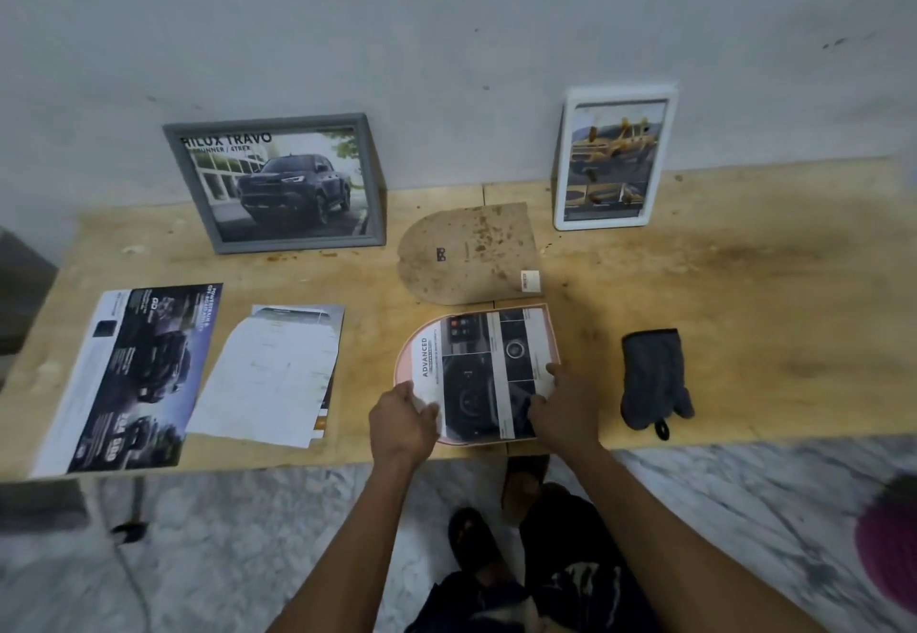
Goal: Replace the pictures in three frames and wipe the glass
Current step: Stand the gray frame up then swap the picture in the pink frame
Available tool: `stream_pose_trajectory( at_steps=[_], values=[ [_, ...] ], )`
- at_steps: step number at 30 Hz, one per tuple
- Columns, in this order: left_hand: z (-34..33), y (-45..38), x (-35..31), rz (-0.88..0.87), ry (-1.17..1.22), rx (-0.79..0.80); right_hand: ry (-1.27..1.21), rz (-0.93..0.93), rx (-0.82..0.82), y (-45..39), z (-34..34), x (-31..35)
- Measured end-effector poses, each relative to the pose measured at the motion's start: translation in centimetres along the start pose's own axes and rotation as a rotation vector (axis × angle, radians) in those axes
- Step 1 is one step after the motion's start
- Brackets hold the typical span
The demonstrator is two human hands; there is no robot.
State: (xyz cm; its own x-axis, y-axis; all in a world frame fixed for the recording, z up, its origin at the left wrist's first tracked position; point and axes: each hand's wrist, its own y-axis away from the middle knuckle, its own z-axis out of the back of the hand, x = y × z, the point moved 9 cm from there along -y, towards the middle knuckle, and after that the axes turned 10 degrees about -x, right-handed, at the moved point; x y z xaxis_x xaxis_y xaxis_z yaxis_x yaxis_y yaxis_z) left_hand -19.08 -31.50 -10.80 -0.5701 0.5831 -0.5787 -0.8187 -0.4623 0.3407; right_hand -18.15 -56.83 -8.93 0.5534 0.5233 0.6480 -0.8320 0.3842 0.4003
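Hands [404, 416] [563, 406] hold printed picture [489, 374] over pink frame [404, 359].

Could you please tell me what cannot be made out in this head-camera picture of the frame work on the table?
- Pink arched frame: the picture sheet covers it, so any glass is hidden.
- Near edge of that sheet: covered by the left hand and right hand.
- Small print on the brochure: too small and blurred.
- Purple object: cut off by the right edge.
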Motion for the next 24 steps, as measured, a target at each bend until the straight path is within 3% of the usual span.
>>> stream_pose_trajectory(
  at_steps=[9, 20, 24],
  values=[
    [0.4, 0.1, 0.6, 0.188, 0.097, -0.066, -0.250, -0.214, 0.011, -1.3, -0.2, -1.8],
    [1.0, 0.7, -0.8, 0.230, 0.061, -0.100, -0.303, -0.143, 0.064, -1.8, 0.3, 0.0],
    [1.8, 1.6, -0.9, 0.302, 0.195, -0.148, -0.396, -0.185, 0.078, -1.7, 1.3, 0.3]
  ],
)
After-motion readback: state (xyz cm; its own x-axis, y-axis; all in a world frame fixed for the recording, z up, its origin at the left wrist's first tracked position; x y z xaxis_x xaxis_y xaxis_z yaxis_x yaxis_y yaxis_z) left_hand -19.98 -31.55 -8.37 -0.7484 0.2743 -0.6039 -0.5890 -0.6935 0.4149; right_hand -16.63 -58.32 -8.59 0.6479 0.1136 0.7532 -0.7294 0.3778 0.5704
